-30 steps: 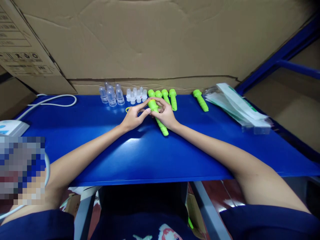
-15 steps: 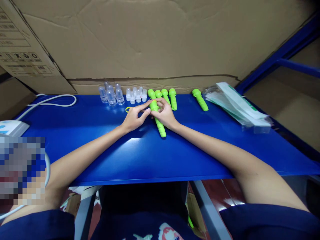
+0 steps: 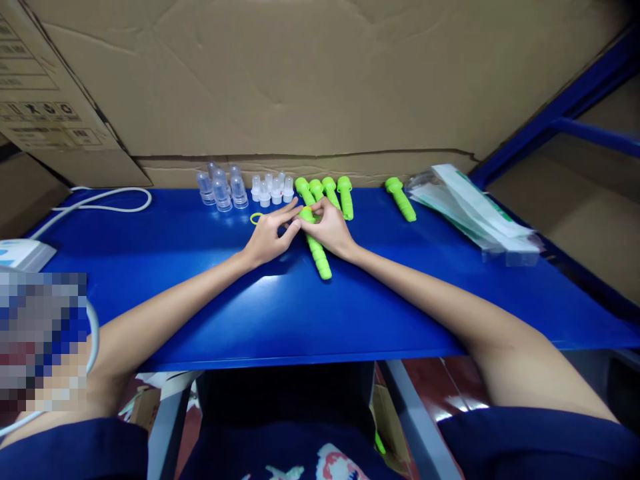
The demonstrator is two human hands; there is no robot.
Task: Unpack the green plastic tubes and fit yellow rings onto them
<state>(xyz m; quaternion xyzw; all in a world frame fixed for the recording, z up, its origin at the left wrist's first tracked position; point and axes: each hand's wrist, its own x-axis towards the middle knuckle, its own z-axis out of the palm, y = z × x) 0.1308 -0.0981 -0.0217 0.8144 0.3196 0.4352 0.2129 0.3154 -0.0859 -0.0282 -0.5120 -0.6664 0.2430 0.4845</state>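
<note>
A bright green ribbed plastic handle (image 3: 318, 255) leans down and to the right over the blue table, with a bit of yellow at its upper end. My right hand (image 3: 331, 228) is closed around its head, thumb in front and fingers behind. My left hand (image 3: 273, 235) is beside that head on the left, its fingers stretched out and its thumb apart from them, close to the right thumb. Whether the left fingertips touch the handle is hard to see. Left of the hands, a thin yellow ring (image 3: 256, 218) lies on the table.
Behind the hands stand clear plastic bottles (image 3: 221, 190), small white-based clear caps (image 3: 264, 193) and several more green handles (image 3: 345, 197). One green handle (image 3: 400, 199) lies apart, beside plastic bags (image 3: 475, 210). A white cable (image 3: 117, 210) and cardboard wall (image 3: 300, 87) border the blue table (image 3: 300, 320).
The green handle has shifted slightly down toward me, and its head is now more covered by my right hand. My left fingertips have lifted off the yellow top to its left.
</note>
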